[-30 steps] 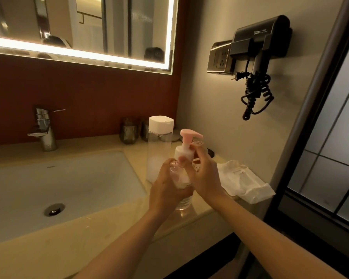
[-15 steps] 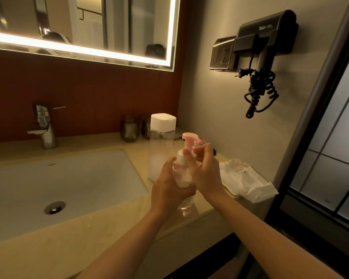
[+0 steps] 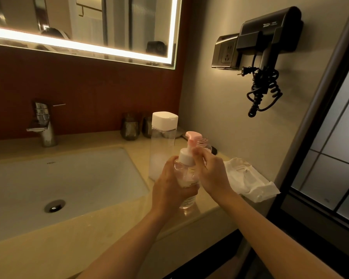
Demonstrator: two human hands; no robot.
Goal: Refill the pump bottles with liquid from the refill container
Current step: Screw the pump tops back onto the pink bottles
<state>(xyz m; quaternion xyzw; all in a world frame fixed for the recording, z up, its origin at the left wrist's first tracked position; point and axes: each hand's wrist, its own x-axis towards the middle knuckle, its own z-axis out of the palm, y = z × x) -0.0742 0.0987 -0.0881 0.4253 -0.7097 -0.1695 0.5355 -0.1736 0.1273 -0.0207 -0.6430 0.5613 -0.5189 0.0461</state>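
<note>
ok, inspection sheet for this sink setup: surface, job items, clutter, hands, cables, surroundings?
Surface: beige countertop around a white sink.
Job's things: pump bottle, pink head, upright; tall clear container behind it, white cap on.
Clutter: two dark glasses at the back; white packet to the right.
Hands: left hand grips the bottle's body; right hand grips its pump neck.
Cables: coiled cord hangs from the wall hair dryer, unplugged.
Surroundings: faucet, lit mirror, socket.
</note>
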